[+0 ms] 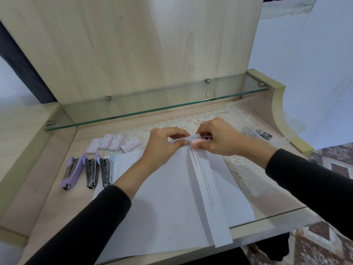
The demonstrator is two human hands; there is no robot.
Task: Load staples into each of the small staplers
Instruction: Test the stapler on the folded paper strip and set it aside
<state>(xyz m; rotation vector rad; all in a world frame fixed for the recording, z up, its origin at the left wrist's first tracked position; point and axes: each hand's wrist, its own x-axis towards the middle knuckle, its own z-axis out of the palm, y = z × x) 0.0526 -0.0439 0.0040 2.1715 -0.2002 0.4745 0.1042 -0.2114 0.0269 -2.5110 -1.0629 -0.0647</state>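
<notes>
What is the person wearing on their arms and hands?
Long black sleeves cover both arms down to the wrists. The left sleeve and the right sleeve look plain, with no pattern or markings. The left hand and the right hand are bare, with no gloves.

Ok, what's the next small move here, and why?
Probably press the pink stapler shut on the strip: the right hand grips it at the strip's far end, and the left hand pinches the strip beside it.
</notes>
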